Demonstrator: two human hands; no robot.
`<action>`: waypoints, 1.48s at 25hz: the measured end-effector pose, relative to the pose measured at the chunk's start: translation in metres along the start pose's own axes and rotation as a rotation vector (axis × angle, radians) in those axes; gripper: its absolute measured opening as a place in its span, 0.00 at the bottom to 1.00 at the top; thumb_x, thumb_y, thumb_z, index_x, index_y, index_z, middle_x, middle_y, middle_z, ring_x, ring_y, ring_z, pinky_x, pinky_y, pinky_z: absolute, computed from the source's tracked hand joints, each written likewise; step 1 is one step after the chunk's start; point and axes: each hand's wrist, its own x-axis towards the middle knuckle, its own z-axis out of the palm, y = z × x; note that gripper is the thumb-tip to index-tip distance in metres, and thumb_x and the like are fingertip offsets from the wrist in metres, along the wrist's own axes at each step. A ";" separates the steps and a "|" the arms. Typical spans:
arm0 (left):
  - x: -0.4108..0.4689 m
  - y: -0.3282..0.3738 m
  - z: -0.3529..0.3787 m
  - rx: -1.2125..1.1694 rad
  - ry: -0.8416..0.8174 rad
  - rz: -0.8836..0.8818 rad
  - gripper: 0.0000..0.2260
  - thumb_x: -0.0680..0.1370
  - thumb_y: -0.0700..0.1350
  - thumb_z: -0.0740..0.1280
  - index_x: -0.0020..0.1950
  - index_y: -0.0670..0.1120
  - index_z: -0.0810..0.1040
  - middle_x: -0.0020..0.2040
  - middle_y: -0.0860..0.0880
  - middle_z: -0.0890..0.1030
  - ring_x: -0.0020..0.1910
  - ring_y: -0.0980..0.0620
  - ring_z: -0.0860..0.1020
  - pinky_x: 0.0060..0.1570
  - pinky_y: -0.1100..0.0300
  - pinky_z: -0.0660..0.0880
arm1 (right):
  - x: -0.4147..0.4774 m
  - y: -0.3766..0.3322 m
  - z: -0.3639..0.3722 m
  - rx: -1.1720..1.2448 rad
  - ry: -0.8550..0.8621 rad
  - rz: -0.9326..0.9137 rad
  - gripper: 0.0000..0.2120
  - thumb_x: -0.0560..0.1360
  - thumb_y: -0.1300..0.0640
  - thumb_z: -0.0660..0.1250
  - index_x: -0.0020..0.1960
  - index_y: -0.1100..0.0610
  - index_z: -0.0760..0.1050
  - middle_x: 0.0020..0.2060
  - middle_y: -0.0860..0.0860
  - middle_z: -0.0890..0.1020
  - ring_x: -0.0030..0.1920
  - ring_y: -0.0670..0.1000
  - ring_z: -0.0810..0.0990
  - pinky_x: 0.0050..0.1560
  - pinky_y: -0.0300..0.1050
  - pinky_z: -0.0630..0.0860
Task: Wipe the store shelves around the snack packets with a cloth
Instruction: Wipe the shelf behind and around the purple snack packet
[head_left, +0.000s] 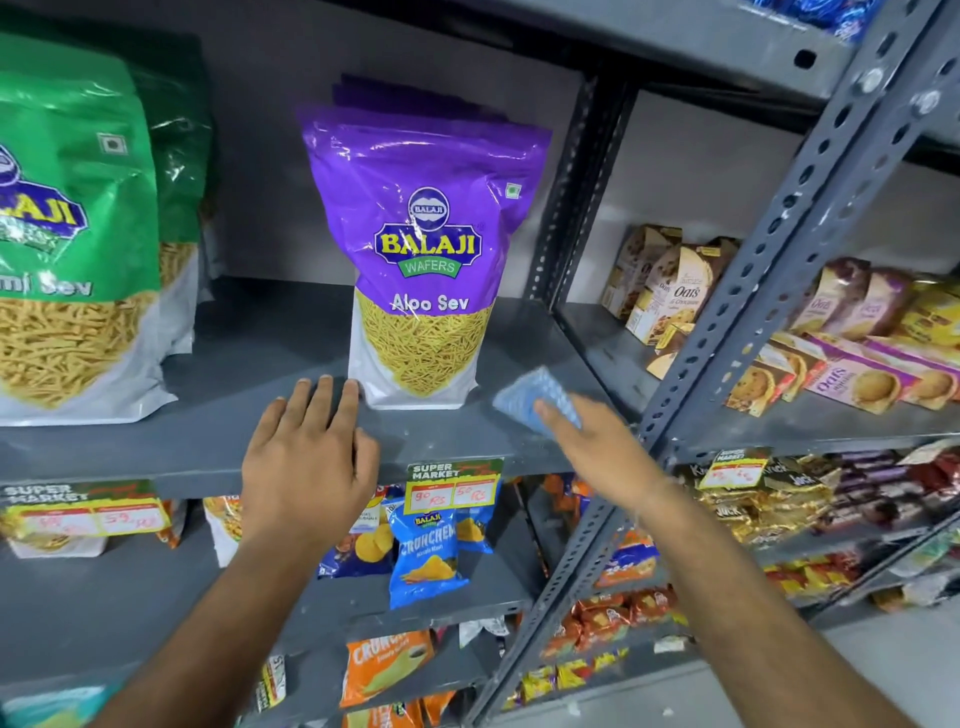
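Two bare forearms rise from the bottom edge of the frame toward a grey metal store shelf (249, 364) at mid-height. At centre, the left hand (306, 457) lies palm-down with fingers spread and loose, gripping nothing; its fingertips (326, 385) rest on the shelf surface just left of the base of a purple Balaji Aloo Sev packet (423, 249), and whether the nearest finger touches the packet cannot be told. Right of centre, the right hand (597, 447) presses a light blue cloth (535, 397) onto the shelf, near its front edge. That cloth sits under and ahead of the extended fingers (553, 415), its far corner poking up beyond them, and is blurred; it lies just right of the purple packet's base, apart from it. More purple packets stand upright in a row behind the front one.

At the left of the frame, green Balaji sev packets (72, 228) stand on the same shelf, well apart from the purple ones, with bare shelf between. Along the shelf's front edge hangs a Super Market price tag (454, 486), below the purple packet. Beneath it, on the lower shelf, stands a blue Balaji Crunchem packet (426, 551), with an orange packet (387, 665) lower still. A perforated grey upright (769, 270) runs diagonally across the right side; beyond it, oats cookie boxes (675, 291) fill the neighbouring rack at the right edge.
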 end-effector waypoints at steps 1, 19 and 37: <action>0.000 0.000 0.000 0.000 -0.004 0.004 0.28 0.82 0.51 0.50 0.78 0.42 0.74 0.75 0.38 0.78 0.76 0.36 0.74 0.77 0.39 0.67 | 0.012 -0.006 -0.005 0.000 0.101 0.025 0.17 0.85 0.46 0.58 0.62 0.55 0.80 0.53 0.49 0.84 0.53 0.51 0.81 0.51 0.44 0.74; -0.001 0.000 -0.003 0.005 -0.034 -0.005 0.30 0.83 0.53 0.47 0.79 0.43 0.73 0.77 0.39 0.76 0.77 0.38 0.73 0.77 0.39 0.68 | -0.026 -0.012 -0.003 0.123 0.306 0.001 0.11 0.84 0.50 0.61 0.58 0.50 0.81 0.46 0.40 0.85 0.47 0.37 0.83 0.46 0.36 0.77; -0.007 -0.006 -0.003 -0.039 0.006 0.029 0.28 0.84 0.52 0.49 0.78 0.43 0.74 0.77 0.39 0.76 0.77 0.39 0.74 0.77 0.42 0.69 | -0.048 -0.049 0.053 0.474 0.235 0.007 0.11 0.83 0.50 0.63 0.53 0.54 0.82 0.44 0.47 0.88 0.45 0.43 0.86 0.46 0.41 0.78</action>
